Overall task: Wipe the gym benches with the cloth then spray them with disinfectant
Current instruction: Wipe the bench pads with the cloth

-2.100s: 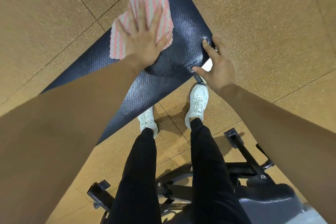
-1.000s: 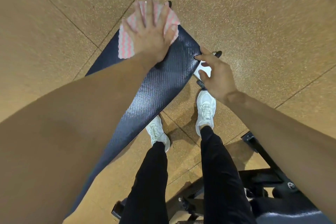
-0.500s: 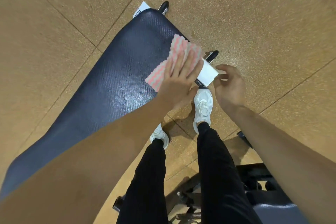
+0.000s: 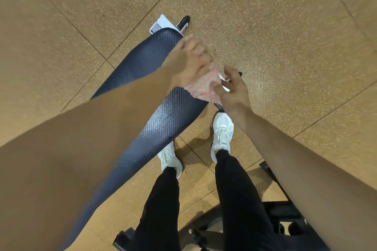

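A long dark padded gym bench point(image 4: 155, 91) runs diagonally from the lower left to the upper middle. My left hand point(image 4: 191, 63) holds a pink-and-white striped cloth point(image 4: 204, 87) lifted just above the bench's right edge. My right hand point(image 4: 232, 91) touches the cloth's lower right corner with its fingers pinched on it. No disinfectant spray bottle is in view.
Tan speckled floor tiles surround the bench. My white shoes point(image 4: 222, 130) and black trousers stand right beside the bench edge. A white label point(image 4: 161, 24) and a black foot of the frame point(image 4: 183, 21) show at the bench's far end. Black equipment frame point(image 4: 281, 216) sits at the lower right.
My left hand wiped from the bench's far end back to its right edge, then lifted the cloth off the pad. My right hand left the bench edge and came up to the cloth.
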